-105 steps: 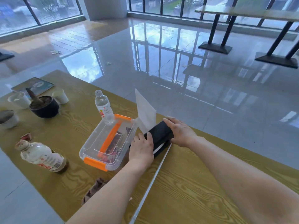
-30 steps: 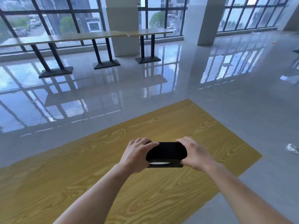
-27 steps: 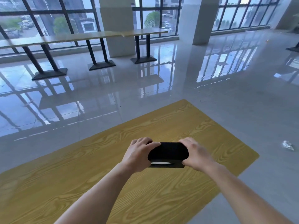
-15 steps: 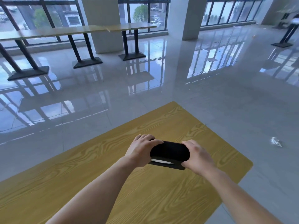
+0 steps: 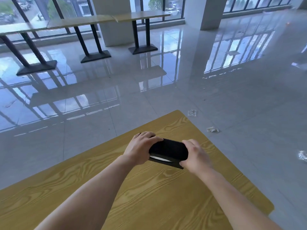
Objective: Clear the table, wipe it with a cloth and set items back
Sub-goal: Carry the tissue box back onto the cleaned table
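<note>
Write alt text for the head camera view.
Both hands, left hand and right hand, grip the ends of a black box over the far corner of a wood-grain table. Beyond lie a glossy tiled floor and scattered paper scraps.

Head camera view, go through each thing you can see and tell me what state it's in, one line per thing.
Black box: held at both ends, just above or on the table, cannot tell which; a white strip shows along its near side.
Left hand: closed on the box's left end.
Right hand: closed on the box's right end.
Wooden table: bare around the box.
Paper scraps: crumpled, on the floor.
</note>
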### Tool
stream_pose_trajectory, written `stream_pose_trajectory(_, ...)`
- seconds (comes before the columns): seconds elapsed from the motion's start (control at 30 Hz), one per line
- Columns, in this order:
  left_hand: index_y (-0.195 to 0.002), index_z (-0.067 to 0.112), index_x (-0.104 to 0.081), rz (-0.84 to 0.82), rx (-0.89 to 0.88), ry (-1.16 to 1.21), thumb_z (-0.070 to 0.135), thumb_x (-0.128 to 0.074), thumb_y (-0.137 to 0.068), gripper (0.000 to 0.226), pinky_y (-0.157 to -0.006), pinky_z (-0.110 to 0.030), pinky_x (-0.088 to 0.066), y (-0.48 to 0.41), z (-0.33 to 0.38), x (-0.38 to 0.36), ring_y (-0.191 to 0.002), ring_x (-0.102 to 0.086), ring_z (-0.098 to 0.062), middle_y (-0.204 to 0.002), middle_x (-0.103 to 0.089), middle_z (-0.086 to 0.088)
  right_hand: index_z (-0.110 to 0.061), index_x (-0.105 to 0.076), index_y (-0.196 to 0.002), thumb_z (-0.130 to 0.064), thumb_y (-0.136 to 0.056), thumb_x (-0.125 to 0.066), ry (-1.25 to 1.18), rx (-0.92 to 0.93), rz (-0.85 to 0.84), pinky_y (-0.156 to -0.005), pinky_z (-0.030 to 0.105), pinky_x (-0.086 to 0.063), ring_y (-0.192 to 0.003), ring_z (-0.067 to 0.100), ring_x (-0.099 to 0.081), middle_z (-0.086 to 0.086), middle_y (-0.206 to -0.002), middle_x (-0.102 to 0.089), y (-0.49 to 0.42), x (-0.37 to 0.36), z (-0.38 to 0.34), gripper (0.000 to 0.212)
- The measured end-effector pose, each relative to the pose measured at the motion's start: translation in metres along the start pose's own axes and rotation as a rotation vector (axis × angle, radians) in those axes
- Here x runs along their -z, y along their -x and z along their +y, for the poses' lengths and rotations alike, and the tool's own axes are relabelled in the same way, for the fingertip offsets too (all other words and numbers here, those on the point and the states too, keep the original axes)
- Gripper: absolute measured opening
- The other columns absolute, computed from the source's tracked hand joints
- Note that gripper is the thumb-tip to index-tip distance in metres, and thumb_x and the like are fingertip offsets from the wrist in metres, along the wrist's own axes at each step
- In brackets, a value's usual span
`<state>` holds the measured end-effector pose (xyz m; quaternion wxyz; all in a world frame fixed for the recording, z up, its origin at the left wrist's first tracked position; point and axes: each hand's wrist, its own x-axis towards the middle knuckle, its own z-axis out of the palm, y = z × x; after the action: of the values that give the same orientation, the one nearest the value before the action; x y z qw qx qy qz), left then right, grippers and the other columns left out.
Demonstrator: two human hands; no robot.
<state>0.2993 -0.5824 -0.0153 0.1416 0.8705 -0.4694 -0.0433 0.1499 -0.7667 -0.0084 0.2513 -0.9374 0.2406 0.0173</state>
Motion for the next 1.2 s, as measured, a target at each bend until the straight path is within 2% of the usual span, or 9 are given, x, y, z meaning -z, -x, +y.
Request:
stream_pose_trajectory(0.23, -0.135, 0.043, -0.046, -0.023, 0.004, 0.002, 0.003, -0.065, -0.075, 0.074, -0.106, -0.038, -0.035, -0.031, -0.006, -0.007, -0.133, -0.038, -0.015, -0.137, -0.047, 0.012, -0.017, -0.046, -0.138, -0.016, -0.074, -0.080, -0.045, -0.012, 0.013, -0.086, 0.029, -0.050, -0.107, 0.022, -0.059, -0.004, -0.134, -0.045, -0.023, -0.002, 0.009, 0.073)
stream_pose_trajectory(0.37, -0.136, 0.043, -0.047, -0.020, -0.005, 0.005, 0.001, -0.064, -0.076, 0.076, -0.106, -0.035, -0.034, -0.039, -0.009, -0.013, -0.134, -0.036, -0.015, -0.139, -0.046, 0.011, -0.017, -0.042, -0.144, -0.018, -0.074, -0.081, -0.062, -0.021, 0.011, -0.094, 0.030, -0.048, -0.114, 0.021, -0.057, -0.005, -0.138, -0.044, -0.029, -0.006, 0.015, 0.080)
stream_pose_trajectory(0.83, -0.136, 0.039, -0.045, 0.018, -0.015, -0.026, -0.003, -0.062, -0.076, 0.075, -0.107, -0.040, -0.035, -0.045, -0.017, -0.029, -0.140, -0.030, -0.016, -0.142, -0.044, 0.009, -0.014, -0.036, -0.148, -0.020, -0.078, -0.081, -0.041, -0.010, 0.049, -0.096, 0.029, -0.048, -0.120, 0.020, -0.055, -0.004, -0.143, -0.039, -0.033, -0.021, 0.015, 0.084)
stream_pose_trajectory(1.07, -0.144, 0.042, -0.034, -0.008, 0.060, -0.058, -0.006, -0.056, -0.081, 0.082, -0.117, -0.052, -0.023, -0.043, -0.015, -0.040, -0.151, -0.010, -0.021, -0.159, -0.027, 0.003, -0.014, -0.023, -0.152, -0.018, -0.085, -0.074, -0.003, -0.001, -0.007, -0.097, 0.032, -0.048, -0.120, 0.023, -0.055, 0.001, -0.149, -0.028, -0.035, -0.023, 0.017, 0.084)
stream_pose_trajectory(1.2, -0.147, 0.043, -0.027, -0.071, 0.098, -0.040, 0.005, -0.059, -0.079, 0.085, -0.119, -0.053, -0.018, -0.040, -0.010, -0.036, -0.151, -0.002, -0.022, -0.161, -0.017, 0.001, -0.016, -0.021, -0.153, -0.023, -0.084, -0.075, 0.001, -0.010, -0.038, -0.102, 0.034, -0.046, -0.129, 0.024, -0.047, 0.000, -0.155, -0.021, -0.036, -0.020, 0.018, 0.087)
